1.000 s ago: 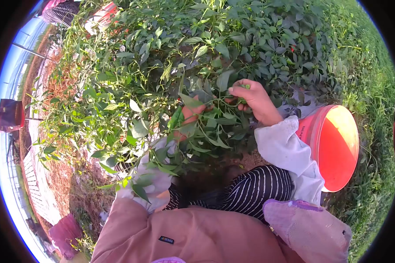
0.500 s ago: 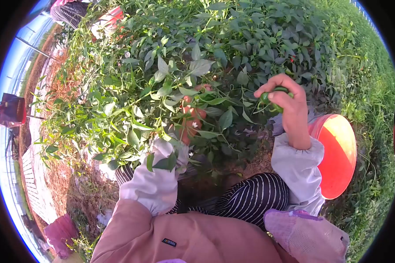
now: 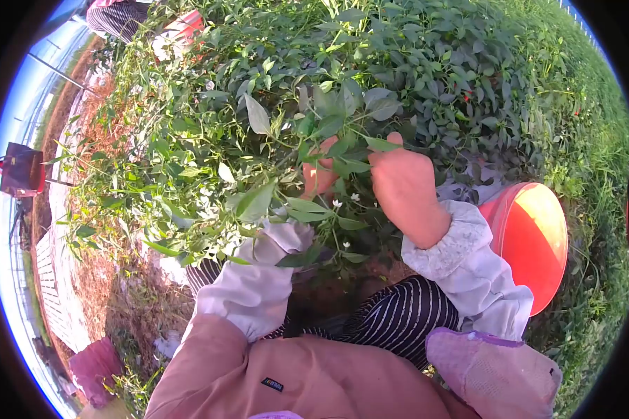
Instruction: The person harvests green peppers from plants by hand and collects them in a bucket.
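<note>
Leafy pepper plants [image 3: 258, 126] with small white flowers fill the space before me. My left hand [image 3: 320, 174] is among the leaves, partly covered by them, its fingers curled round a pepper branch. Just right of it is my right hand [image 3: 407, 185], back towards me and fingers bent in a fist. The green peppers it held a moment before are hidden behind the hand now. Both hands are close together at the same bush.
A red bucket [image 3: 538, 251] stands tilted at my right, its inside facing me. Striped trouser knees [image 3: 405, 311] are below my hands. Another person in striped trousers [image 3: 121, 21] is at the upper left, by a red and white container [image 3: 182, 31]. Tall grass [image 3: 587, 140] lines the right.
My right hand has moved left and slightly down, from beside the bucket to the bush, and its green peppers are out of sight. The leaves around my left hand have shifted.
</note>
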`<state>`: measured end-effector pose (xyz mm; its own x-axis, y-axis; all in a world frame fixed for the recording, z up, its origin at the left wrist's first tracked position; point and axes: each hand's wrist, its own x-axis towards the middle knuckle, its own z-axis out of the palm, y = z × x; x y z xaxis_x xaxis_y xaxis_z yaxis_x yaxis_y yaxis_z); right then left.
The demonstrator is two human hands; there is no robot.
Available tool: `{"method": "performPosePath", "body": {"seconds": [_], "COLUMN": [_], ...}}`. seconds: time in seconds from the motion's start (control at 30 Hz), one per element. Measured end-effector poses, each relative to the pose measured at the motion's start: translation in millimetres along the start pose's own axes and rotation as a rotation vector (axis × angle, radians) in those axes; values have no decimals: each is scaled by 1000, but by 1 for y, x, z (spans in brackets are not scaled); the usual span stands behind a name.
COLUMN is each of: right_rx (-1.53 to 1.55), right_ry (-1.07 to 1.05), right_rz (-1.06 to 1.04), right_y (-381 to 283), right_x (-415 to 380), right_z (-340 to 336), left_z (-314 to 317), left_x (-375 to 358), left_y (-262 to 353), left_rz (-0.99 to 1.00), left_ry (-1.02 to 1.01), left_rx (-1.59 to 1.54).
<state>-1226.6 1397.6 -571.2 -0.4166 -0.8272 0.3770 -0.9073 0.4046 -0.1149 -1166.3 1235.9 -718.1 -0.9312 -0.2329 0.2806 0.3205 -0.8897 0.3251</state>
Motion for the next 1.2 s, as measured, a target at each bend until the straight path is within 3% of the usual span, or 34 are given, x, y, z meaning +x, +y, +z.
{"method": "performPosePath", "body": {"seconds": [0.13, 0.2, 0.23, 0.3, 0.4, 0.43, 0.47, 0.53, 0.7, 0.77, 0.87, 0.93, 0.97, 1.03, 1.07, 1.13, 1.2], "right_rx": [-62, 224, 226, 736, 821, 624, 622, 316, 172, 182, 225, 350, 235, -48, -214, 17, 187], "right_ry": [-3, 111, 108, 12, 42, 187, 186, 257, 250, 296, 390, 526, 550, 622, 655, 784, 775], "right_rz": [-32, 83, 75, 344, 460, 323, 323, 161, 87, 45, 52, 89, 104, 199, 288, 653, 850], "right_y": [-1, -2, -2, 0, 5, 1, -2, -8, -6, -6, -7, -10, -7, 9, 20, 45, 72], "right_x": [1, 1, 2, 4, 5, 1, -2, -6, -11, -12, -13, -14, -21, -43, -59, -93, -125], "right_z": [-12, -14, -13, -4, 4, 0, -5, -14, -18, -21, -40, -76, -96, -131, -143, -159, -171], "left_z": [-2, -5, -8, -13, -12, -8, -5, 10, 16, 12, 3, 5, 9, 46, 49, 54, 66], "left_x": [-3, -5, -7, -5, 0, 2, 3, 1, 10, 13, 17, 25, 33, 36, 33, 28, 23], "left_y": [-3, -4, -4, -8, -11, -11, -13, -15, -10, -5, -2, 4, 3, 26, 30, 34, 42], "left_rz": [-20, -33, -29, -37, -72, -94, -38, 72, 43, 3, -48, -80, 37, -114, -111, 25, 130], "left_ry": [-74, -124, -146, -202, -266, -283, -231, -120, 106, 207, 269, 319, 433, 464, 464, 453, 496], "left_rx": [-98, -166, -199, -281, -372, -398, -295, -92, 326, 649, 1441, 1718, 1435, 2060, 2062, 1509, 1271]}}
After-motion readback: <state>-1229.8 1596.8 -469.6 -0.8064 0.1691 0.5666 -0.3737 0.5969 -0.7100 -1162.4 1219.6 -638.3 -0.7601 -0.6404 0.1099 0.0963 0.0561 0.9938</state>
